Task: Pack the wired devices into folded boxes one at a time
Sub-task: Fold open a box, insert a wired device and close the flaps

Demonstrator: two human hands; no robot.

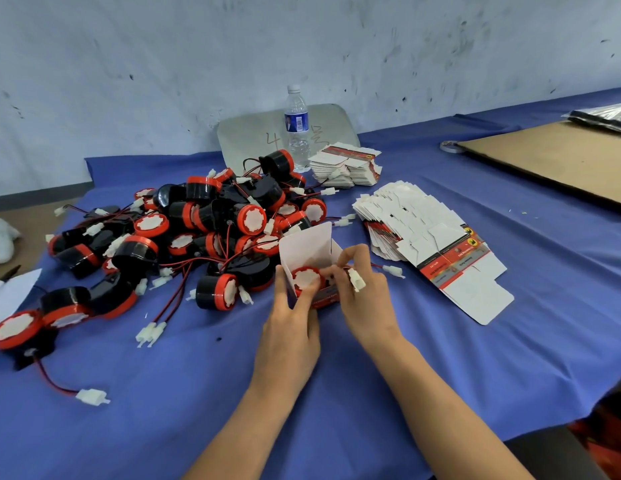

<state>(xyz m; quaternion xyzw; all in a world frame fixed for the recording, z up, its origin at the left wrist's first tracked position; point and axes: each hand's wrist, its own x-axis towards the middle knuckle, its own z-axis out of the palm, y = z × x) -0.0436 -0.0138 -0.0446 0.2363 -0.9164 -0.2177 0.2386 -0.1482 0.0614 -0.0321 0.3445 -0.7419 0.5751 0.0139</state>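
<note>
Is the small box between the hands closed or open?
Open. The box has its white flap up, the device shows in its mouth; the right hand pinches the connector outside.

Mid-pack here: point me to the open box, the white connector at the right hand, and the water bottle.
open box (307,249): head view, on its raised white back flap.
white connector (357,280): head view, on the plug body.
water bottle (296,122): head view, on the blue label.
</note>
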